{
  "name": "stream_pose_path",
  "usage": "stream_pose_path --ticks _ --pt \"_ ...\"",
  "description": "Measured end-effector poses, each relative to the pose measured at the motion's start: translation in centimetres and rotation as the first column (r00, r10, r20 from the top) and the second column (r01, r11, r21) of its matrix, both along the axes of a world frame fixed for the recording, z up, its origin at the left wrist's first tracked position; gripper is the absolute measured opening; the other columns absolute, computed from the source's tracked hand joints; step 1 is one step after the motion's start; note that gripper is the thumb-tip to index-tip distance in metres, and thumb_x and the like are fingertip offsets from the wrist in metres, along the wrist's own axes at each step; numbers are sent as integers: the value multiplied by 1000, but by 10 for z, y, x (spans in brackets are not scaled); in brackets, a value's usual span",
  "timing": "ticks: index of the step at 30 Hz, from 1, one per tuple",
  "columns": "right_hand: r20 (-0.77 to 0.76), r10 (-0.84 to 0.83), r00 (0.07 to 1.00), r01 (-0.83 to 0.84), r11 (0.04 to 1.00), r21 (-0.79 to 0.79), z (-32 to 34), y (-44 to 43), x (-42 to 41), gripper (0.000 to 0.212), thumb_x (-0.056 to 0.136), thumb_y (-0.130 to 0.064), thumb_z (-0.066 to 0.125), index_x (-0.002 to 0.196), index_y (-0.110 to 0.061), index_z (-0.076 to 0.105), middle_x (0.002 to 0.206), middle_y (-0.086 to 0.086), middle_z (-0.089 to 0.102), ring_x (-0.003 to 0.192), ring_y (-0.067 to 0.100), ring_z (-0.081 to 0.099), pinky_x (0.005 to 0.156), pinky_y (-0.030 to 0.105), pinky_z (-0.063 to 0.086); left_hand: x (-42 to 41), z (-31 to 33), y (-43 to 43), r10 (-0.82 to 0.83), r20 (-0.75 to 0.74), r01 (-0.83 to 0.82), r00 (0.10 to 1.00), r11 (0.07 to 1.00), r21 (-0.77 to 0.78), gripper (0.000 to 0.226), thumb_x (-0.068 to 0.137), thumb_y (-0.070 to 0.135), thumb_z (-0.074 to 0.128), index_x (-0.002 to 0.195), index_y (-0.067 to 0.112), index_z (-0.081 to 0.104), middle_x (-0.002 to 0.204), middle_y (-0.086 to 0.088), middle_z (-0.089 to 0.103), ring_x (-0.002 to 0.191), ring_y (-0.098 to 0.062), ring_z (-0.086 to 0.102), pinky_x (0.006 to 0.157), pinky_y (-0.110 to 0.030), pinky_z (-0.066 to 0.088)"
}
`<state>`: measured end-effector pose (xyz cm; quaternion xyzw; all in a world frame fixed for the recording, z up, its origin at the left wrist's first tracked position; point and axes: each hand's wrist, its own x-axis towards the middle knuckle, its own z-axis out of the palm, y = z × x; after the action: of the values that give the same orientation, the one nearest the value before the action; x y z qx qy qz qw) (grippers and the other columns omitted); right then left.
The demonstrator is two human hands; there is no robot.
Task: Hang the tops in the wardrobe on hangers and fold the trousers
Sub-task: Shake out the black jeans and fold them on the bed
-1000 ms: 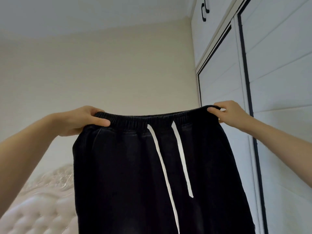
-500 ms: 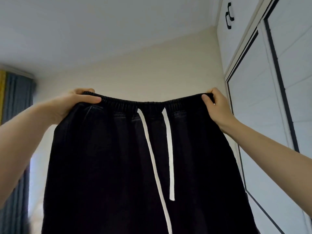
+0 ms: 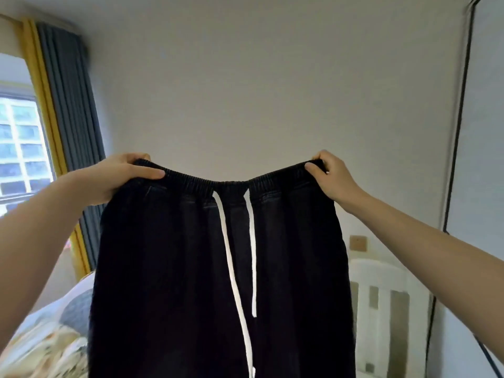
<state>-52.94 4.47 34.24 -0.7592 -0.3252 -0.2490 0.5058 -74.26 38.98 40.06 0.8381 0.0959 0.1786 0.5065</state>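
Black trousers [image 3: 174, 268] with an elastic waistband and two white drawstrings [image 3: 234, 268] hang in front of me, held up by the waistband. My left hand [image 3: 120, 177] grips the waistband's left corner, thumb on the front. My right hand [image 3: 331, 177] grips the right corner the same way. The legs drop out of view at the bottom. The white wardrobe door [image 3: 480, 132] with a dark trim stands at the far right.
A window [image 3: 16, 148] with grey and yellow curtains [image 3: 68, 105] is at the left. A bed with patterned bedding [image 3: 46, 339] lies low left. A white slatted headboard or cot [image 3: 387, 309] stands behind the trousers at right.
My view has swung left and down: the wardrobe has slid to the right edge, and the window and bed have come into sight. Both hands keep their grip on the waistband.
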Motion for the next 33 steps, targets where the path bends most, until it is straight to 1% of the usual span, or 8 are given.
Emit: stream_pose_path --ticks 2,5,7,9,13,18,28,33 --pt "-60 -1 998 -3 998 -63 -41 18 16 12 98 -22 56 90 -14 55 78 -6 54 70 8 49 61 13 38 21 -46 17 15 -80 -14 997 1000 10 83 18 47 99 81 8 61 81 -13 64 79 -28 65 82 -46 53" --pt "-141 -24 990 -2 983 -183 -102 48 45 10 96 -23 57 93 -13 56 82 -6 56 76 10 51 65 20 38 55 -115 44 80 -174 -67 981 995 77 48 66 33 88 93 3 63 90 -14 67 88 -30 68 82 -42 56" --pt "-192 -45 980 -9 964 -268 -140 68 67 10 95 -21 60 94 -12 56 87 -3 57 82 15 52 68 23 37 79 -159 69 139 -230 -87 963 971 223 36 82 33 78 93 2 62 90 -14 66 85 -28 65 74 -36 54" --pt "-239 -60 969 -28 936 -352 -174 91 92 10 94 -21 61 95 -13 56 94 0 58 90 19 53 74 27 36 100 -202 93 163 -278 -67 947 944 324 38 84 36 76 88 1 60 83 -12 61 77 -27 61 65 -32 47" --pt "-307 -71 949 -94 867 -489 -241 140 147 15 95 -22 61 98 -8 58 99 4 60 95 21 53 77 30 36 143 -285 143 217 -349 -21 912 873 488 39 86 41 70 77 5 56 81 -6 57 76 -28 56 64 -31 42" --pt "-353 -106 930 -120 819 -562 -325 195 213 8 95 -23 59 91 -16 56 87 -3 59 87 20 55 71 32 37 208 -395 191 263 -364 -79 894 890 449 32 89 32 70 74 10 52 74 -8 54 69 -24 50 62 -34 38" --pt "-374 -212 903 -60 799 -598 -441 259 324 10 96 -28 55 95 -19 54 89 5 61 84 26 57 76 42 48 336 -535 233 351 -410 -185 842 901 392 15 99 17 55 106 7 45 88 -9 51 81 -27 49 68 -35 35" --pt "-388 -224 894 -67 789 -611 -491 294 371 11 98 -28 53 94 -18 52 86 6 60 81 27 56 74 43 48 379 -597 254 397 -397 -242 828 891 385 11 101 15 50 103 7 43 81 -8 51 66 -18 45 55 -32 32"
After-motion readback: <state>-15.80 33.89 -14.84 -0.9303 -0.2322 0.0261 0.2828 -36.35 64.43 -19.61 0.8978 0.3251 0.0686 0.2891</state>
